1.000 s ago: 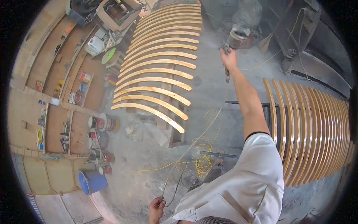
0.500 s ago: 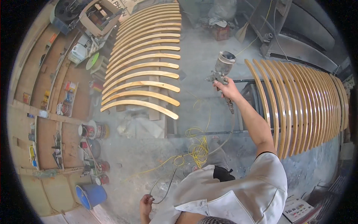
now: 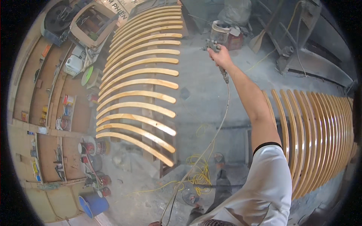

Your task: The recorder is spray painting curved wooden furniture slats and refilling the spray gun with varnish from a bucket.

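My right hand (image 3: 221, 57) is closed around the grip of a spray gun (image 3: 213, 46), arm stretched out ahead. A stained cup (image 3: 220, 31) sits on top of the gun. From its handle a pale hose (image 3: 221, 120) runs down toward my body. Only a sliver of my left hand (image 3: 155, 223) shows at the lower edge, against the hose; it appears closed on it, though most fingers are cut off. Left of the gun lies a row of curved wooden slats (image 3: 162, 127). A second row of glossy curved slats (image 3: 332, 135) stands to the right, beyond my forearm.
Tangled yellow hose (image 3: 201, 177) lies on the floor near my feet. Wooden shelves (image 3: 49, 150) with cans and tools line the left side, with a blue bucket (image 3: 96, 205) below. A broom (image 3: 257, 42) and dark metal panels (image 3: 320, 56) stand at the far right.
My right hand has moved forward and slightly left with the spray gun, pulling the hose straighter. My left hand has dropped almost out of view. The view has shifted, so both slat rows appear lower.
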Motion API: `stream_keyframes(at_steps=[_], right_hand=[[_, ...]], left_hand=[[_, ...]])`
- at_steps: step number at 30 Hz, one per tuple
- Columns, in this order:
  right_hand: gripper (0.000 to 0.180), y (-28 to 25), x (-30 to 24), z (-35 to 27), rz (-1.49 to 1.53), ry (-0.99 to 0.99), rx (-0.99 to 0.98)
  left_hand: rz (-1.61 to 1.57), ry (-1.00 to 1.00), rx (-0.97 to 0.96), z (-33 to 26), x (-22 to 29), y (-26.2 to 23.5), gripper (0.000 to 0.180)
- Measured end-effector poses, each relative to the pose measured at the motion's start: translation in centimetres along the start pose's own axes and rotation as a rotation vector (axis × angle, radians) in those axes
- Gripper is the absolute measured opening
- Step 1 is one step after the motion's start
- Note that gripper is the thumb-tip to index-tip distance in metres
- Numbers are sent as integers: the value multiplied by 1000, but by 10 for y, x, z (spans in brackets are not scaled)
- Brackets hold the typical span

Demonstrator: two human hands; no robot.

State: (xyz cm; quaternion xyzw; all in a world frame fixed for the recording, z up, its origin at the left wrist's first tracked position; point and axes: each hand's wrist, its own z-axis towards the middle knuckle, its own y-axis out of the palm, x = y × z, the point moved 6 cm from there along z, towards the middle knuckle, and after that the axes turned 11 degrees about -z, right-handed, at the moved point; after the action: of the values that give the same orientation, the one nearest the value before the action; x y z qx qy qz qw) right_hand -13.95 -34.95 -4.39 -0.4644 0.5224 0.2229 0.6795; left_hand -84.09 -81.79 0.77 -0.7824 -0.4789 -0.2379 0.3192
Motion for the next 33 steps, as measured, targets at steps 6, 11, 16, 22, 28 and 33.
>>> stream_keyframes(at_steps=[6,11,16,22,28,33], right_hand=[[42,-4,-17,117,-106,-44,212],[52,-25,-14,208,-206,-143,484],[53,-25,-27,208,-170,-149,576],[32,-1,-1,125,45,-100,189],[24,-9,-5,-79,36,98,-62],[26,-13,-43,-268,-126,311,-222]], left_hand=[[-60,-75,64,21,101,67,37],[-194,39,-36,44,129,101,47],[-230,-145,123,44,182,111,43],[-16,-235,82,37,156,73,30],[-499,-152,4,56,-56,-24,27],[-25,-5,169,45,-95,-109,5]])
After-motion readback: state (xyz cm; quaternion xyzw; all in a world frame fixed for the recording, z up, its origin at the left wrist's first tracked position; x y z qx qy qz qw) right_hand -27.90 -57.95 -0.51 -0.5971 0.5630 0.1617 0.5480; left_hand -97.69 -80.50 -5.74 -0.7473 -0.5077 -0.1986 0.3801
